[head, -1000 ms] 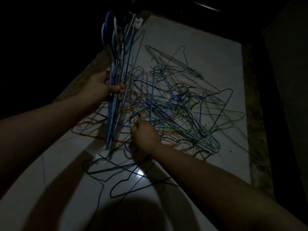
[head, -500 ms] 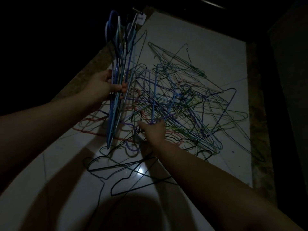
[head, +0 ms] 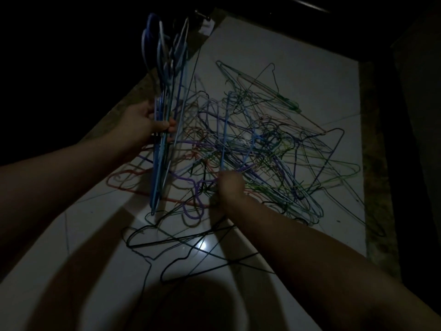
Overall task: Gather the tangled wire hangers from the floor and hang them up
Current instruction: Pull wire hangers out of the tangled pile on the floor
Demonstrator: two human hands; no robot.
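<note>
Tangle of wire hangers point(head: 257, 149): lies on the pale tiled floor point(head: 274, 51), many colours interlocked. Dim light.

Left of the tangle, raised off the floor: bundle of blue hangers point(head: 164, 111), hooks upward. Left hand point(head: 145, 123) grips it mid-length, fingers and thumb wrapped round the wires.

Right hand point(head: 229, 185) is at the tangle's near edge, among the wires, motion-blurred. Cannot tell whether it pinches one.

Near side of the tangle: loose black hangers point(head: 191, 247) flat on the floor. At its left edge: a red hanger point(head: 128, 180).

Judgement: gathering partly done. One bundle is collected and the bulk is left. No rail in view; hanging not yet begun.
</note>
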